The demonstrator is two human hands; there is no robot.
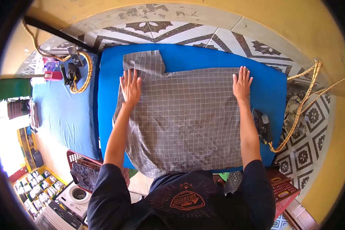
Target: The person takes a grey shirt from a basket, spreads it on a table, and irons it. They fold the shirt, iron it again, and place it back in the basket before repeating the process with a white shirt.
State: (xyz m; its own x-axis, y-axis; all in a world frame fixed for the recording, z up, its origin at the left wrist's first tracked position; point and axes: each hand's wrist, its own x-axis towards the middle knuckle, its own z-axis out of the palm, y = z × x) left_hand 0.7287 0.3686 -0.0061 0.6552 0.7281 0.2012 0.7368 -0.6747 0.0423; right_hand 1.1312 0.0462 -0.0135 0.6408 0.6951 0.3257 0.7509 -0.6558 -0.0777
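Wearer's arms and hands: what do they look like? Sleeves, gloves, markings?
Left hand and right hand: bare, five-fingered, no gloves, watch or bracelet visible. Forearms uncovered. Short, dark sleeves belong to a dark shirt with an orange chest print.

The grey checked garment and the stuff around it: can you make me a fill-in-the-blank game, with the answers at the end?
1. The left hand and the right hand rest palm-____ on the grey checked garment.
2. The garment lies on a bright ____ cover.
3. The black iron beside the garment is nearer to the person's ____ hand.
4. The speckled cord joined to that iron is mostly ____ in colour.

Missing words: down; blue; right; yellow.
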